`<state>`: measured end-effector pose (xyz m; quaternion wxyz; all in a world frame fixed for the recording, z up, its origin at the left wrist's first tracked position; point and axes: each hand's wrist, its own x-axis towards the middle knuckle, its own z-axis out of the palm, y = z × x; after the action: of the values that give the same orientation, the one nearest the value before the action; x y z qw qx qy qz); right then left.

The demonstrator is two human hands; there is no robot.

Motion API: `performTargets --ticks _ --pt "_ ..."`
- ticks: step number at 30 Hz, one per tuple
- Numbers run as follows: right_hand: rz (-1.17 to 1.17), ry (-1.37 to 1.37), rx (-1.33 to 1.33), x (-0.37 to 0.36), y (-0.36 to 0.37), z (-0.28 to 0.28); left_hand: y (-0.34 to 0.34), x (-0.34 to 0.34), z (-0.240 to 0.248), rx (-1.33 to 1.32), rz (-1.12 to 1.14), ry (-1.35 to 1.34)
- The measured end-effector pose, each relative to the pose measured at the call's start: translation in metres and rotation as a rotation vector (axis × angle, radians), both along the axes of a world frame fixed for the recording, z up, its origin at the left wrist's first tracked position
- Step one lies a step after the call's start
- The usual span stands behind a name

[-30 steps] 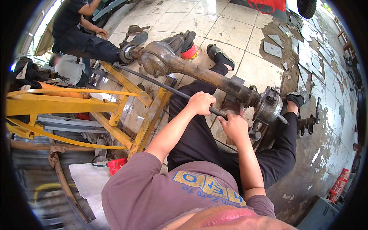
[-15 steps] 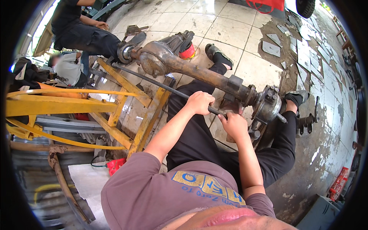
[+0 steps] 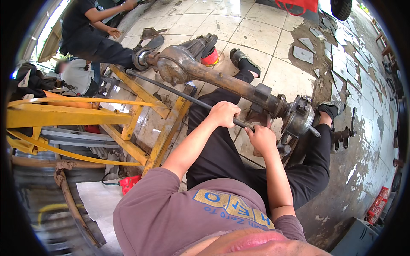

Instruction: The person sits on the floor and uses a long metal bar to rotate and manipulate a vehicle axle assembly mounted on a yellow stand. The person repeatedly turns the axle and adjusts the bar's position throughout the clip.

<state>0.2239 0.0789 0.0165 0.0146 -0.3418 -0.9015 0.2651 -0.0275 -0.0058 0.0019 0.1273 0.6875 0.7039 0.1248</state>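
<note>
You sat on the floor (image 3: 273, 30), both hands' fingers wrapped round a long bar: left hand (image 3: 224, 114), right hand (image 3: 260, 139), bar (image 3: 179, 96). The rusty axle (image 3: 230, 83) lay on the floor, hub (image 3: 299, 117) on.

A rust-brown axle housing (image 3: 222, 81), mottled with grey grime, lies over pale cream floor tiles (image 3: 252, 30) crossed by dark grout lines and stained brown-black toward the right. A dull black steel rod (image 3: 179, 96) runs beneath it. The frame (image 3: 68, 115) alongside is yellow, chipped and scuffed with rust. The seated person wears a faded mauve shirt (image 3: 171, 213) printed with blue-edged yellow lettering, and black trousers (image 3: 218, 149). A small red container (image 3: 210, 57) sits behind the axle; a red box (image 3: 378, 205) stands at far right.
</note>
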Motion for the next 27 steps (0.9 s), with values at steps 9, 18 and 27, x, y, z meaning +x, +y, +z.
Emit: performTargets --ticks 9,18,27 --pt "0.001 -0.019 0.01 0.002 0.0 0.002 0.0 0.0 -0.002 -0.017 0.014 -0.004" --pt "0.019 -0.013 0.014 0.006 0.002 0.008 -0.001 0.002 -0.003 -0.034 0.028 -0.002" --pt "0.032 0.011 0.078 0.003 -0.001 0.011 -0.001 0.002 -0.005 0.007 0.014 0.001"
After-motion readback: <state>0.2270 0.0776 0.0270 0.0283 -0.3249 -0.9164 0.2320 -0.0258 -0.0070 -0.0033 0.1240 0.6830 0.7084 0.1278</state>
